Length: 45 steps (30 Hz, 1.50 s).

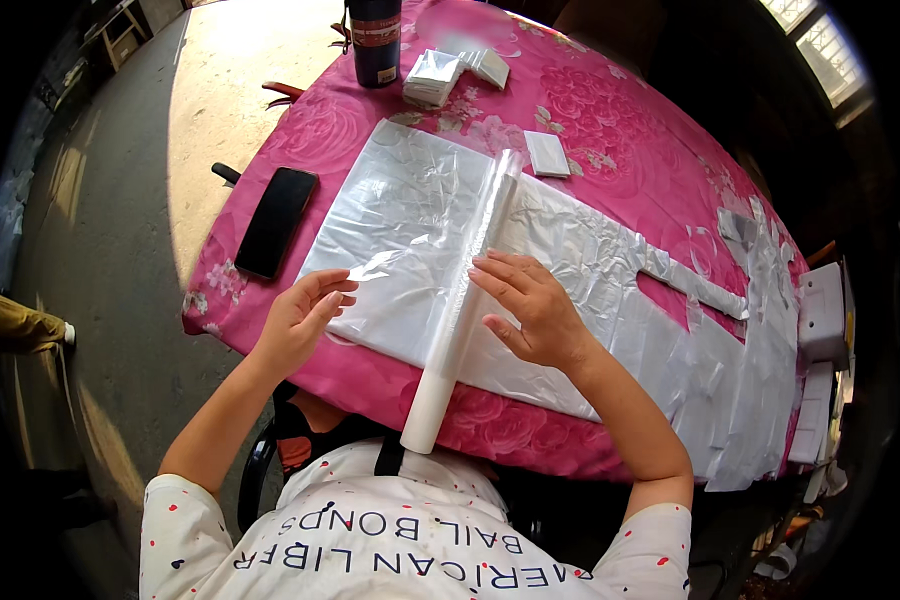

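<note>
A stack of flat, clear-white plastic bags (pixel 390 210) lies across the pink flowered tablecloth in front of me. Over it runs a long translucent white plastic roll (pixel 448 340), slanting from the table's near edge toward the far side. My right hand (pixel 532 308) is at the roll's right side, fingers apart, with the fingertips at or just over its surface. To the left, my left hand (pixel 305 312) hovers by the left edge of the bags, fingers loosely bent and thumb apart. Nothing shows in either hand. To the right, the bags' handle parts (pixel 695 283) stretch out.
A black phone (pixel 276 222) lies at the left table edge. Small white packets (pixel 435 77) are piled by a dark tumbler (pixel 375 45) at the far side, and a single white packet (pixel 547 154) lies nearer. More loose plastic (pixel 755 350) hangs toward the right edge, beside white boxes (pixel 822 315).
</note>
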### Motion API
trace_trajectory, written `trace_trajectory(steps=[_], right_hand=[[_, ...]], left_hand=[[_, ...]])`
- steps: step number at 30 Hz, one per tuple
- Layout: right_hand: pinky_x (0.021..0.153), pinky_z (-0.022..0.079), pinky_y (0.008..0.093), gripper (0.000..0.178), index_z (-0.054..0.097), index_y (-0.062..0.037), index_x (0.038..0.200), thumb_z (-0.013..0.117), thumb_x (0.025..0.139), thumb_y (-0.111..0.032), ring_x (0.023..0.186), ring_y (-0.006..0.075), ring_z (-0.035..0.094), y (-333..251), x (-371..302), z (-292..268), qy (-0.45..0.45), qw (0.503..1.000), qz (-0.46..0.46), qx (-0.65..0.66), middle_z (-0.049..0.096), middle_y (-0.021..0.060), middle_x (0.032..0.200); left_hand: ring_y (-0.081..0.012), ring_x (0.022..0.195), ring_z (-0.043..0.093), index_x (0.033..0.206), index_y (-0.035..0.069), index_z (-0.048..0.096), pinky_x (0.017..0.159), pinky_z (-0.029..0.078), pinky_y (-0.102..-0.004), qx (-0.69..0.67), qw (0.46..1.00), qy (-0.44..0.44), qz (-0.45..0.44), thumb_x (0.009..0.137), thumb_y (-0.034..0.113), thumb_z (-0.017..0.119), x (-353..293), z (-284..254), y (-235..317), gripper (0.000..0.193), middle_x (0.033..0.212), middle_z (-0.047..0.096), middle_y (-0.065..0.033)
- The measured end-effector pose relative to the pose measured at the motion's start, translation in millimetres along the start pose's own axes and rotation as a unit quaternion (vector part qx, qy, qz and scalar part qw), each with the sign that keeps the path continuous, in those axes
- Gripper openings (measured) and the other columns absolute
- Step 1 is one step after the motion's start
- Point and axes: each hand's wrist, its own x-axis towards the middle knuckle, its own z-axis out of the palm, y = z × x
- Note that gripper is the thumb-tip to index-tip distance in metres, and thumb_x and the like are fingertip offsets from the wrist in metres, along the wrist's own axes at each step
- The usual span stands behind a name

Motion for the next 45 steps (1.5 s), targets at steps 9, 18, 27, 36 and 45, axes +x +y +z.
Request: trace_trajectory(steps=[9,18,27,36,45], right_hand=[[0.109,0.019,0.0448,0.055,0.051,-0.0081,0.125,0.051,0.084,-0.045,0.13,0.0274,0.032,0.9,90.5,80.3,-0.056,0.991,-0.095,-0.076,0.047,0.0094,0.132],[0.106,0.023,0.0465,0.043,0.054,-0.0005,0.118,0.056,0.078,-0.017,0.127,0.032,0.036,-47.0,189.3,151.9,0.171,0.98,0.086,-0.054,0.05,0.0178,0.126],[0.095,0.04,0.0414,0.068,0.028,0.0046,0.133,0.063,0.081,-0.023,0.112,0.0279,0.047,-57.8,147.8,138.4,0.31,0.601,0.284,0.679,0.04,0.0188,0.126],[0.071,0.052,0.0319,0.058,0.039,0.0021,0.116,0.068,0.08,-0.033,0.078,0.0172,0.059,-59.0,129.0,59.5,0.214,0.636,0.269,0.691,0.056,0.0102,0.087],[0.074,0.052,0.034,0.066,0.035,-0.0001,0.12,0.068,0.079,-0.039,0.082,0.0193,0.06,-55.4,100.2,70.8,0.167,0.609,0.215,0.745,0.056,0.0105,0.09]], left_hand=[[-0.0145,0.106,0.052,0.125,-0.003,0.044,0.095,0.04,-0.0296,0.034,0.996,0.032,-0.073,0.092,0.007,0.046,-78.0,-10.4,-15.0,0.034,0.12,0.053,-0.0106],[-0.0347,0.098,0.05,0.138,-0.007,0.014,0.086,0.042,-0.0418,0.487,0.865,0.123,-0.019,0.069,0.025,0.075,-74.1,9.0,-18.8,0.097,0.106,0.047,-0.0216],[-0.0189,0.082,0.062,0.135,-0.001,0.034,0.074,0.052,-0.03,-0.232,0.951,-0.07,-0.193,0.07,0.021,0.071,-78.9,-9.4,-2.9,0.078,0.102,0.06,-0.0155],[-0.0159,0.064,0.058,0.112,0.001,0.048,0.063,0.049,-0.0293,-0.168,0.96,-0.092,-0.205,0.072,0.031,0.072,-55.9,21.5,3.9,0.056,0.086,0.058,-0.0088],[-0.0127,0.062,0.055,0.093,0.004,0.05,0.058,0.046,-0.0282,-0.241,0.937,-0.086,-0.238,0.072,0.012,0.072,-48.9,48.0,11.3,0.032,0.077,0.054,-0.0034]])
